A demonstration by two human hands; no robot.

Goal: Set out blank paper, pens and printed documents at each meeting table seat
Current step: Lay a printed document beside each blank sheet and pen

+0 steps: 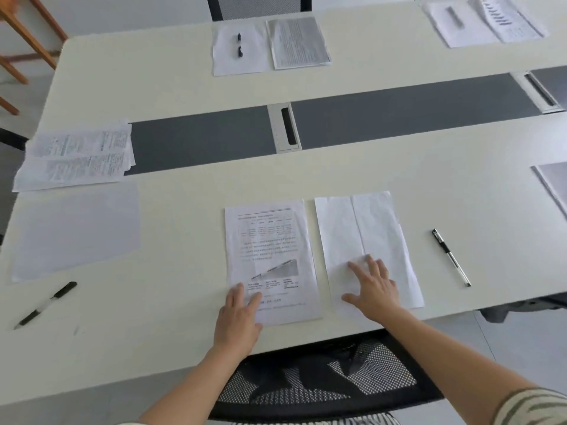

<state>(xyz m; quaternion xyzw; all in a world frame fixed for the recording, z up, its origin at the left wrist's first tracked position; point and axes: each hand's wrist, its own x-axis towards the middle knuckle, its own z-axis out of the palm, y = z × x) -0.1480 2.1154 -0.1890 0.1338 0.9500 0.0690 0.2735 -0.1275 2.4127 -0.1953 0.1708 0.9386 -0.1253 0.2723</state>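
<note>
A printed document (270,240) lies flat at the near seat of the white table (171,87). My left hand (237,320) rests open on its lower left corner, fingers spread. Right of it lies a creased blank sheet (365,228), with my right hand (372,289) flat and open on its lower part. A black-capped pen (451,257) lies on the table to the right of the blank sheet, apart from both hands. Another black pen (46,305) lies at the near left, below a blank sheet (76,231).
A stack of printed documents (76,154) sits at the left. The far seat has a blank sheet with a pen (239,46) and a printed page (297,42). More papers (481,21) lie far right. A mesh chair back (322,375) stands under my arms. A grey strip with a cable slot (287,127) crosses the table.
</note>
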